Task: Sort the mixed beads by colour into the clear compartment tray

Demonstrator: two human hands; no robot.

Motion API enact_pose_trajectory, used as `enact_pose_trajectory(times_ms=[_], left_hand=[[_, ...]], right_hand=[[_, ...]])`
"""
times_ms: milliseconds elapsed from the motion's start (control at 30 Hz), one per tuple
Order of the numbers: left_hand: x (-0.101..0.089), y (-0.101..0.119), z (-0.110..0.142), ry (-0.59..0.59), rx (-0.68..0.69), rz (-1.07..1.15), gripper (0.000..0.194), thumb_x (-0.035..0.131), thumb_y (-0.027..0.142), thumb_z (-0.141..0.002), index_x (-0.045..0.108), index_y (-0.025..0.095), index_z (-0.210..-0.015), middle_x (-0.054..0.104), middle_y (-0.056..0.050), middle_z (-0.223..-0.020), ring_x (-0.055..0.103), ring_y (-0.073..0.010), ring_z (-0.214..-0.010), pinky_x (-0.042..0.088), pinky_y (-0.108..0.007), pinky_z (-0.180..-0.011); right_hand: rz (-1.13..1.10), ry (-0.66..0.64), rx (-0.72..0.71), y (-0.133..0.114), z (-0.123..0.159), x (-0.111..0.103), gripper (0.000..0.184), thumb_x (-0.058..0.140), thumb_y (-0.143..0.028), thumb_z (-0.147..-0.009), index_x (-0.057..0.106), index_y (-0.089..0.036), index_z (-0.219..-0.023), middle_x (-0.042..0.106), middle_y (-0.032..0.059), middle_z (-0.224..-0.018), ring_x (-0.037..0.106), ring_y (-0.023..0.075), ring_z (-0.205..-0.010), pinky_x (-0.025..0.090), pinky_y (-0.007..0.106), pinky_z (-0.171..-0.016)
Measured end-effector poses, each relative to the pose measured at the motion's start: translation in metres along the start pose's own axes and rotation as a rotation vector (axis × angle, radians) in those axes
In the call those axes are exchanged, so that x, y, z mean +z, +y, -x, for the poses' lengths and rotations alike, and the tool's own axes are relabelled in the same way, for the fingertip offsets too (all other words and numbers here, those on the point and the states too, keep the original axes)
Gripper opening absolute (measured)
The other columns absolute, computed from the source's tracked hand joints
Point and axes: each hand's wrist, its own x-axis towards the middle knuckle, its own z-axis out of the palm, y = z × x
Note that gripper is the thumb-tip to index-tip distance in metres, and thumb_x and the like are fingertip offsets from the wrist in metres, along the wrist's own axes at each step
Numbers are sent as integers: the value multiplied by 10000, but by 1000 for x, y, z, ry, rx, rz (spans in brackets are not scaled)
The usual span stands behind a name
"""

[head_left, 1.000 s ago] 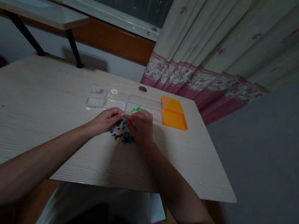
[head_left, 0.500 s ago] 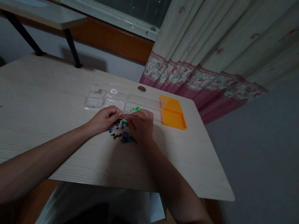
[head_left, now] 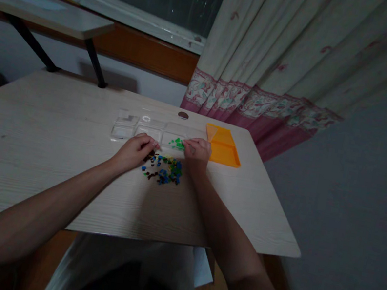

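Many mixed pieces [head_left: 164, 176] remain loose beside your left hand [head_left: 133, 151], nearer the surface's [head_left: 67, 143] front edge than the clear tray [head_left: 162, 136], where green pieces [head_left: 178, 144] lie by your right hand [head_left: 198, 153]; I cannot tell either grip's state.

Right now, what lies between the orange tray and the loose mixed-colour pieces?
The right hand lies between the orange tray and the loose pieces, as the head view shows.

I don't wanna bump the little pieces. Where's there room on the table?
Big bare patch: between left forearm, clear compartment tray and shelf legs. Smaller: between orange tray and right forearm. Crowded: around left hand, right hand and loose coloured pieces.
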Motion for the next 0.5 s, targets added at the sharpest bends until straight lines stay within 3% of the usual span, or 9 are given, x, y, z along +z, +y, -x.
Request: enact_pose_trajectory(times_ms=[333,500], left_hand=[[0,-5,-1,-17,43,-75,314,482,369,-955,721,172,-902,618,-47,-832,585,-178,-820,457,-308,-775],[0,1,2,-117,127,-207,251,537,349,-928,725,188,-965,589,-44,-812,553,-183,-794,443,-318,-758]], right_hand=[[6,-37,-15,2,1,3,191,597,-304,-928,780,-256,-956,694,42,-991,526,215,-1023,364,370,-931],[-22,-4,-27,1,1,4,189,599,-306,-927,779,-252,-944,696,40,-963,537,207,-1001,376,367,-929]])
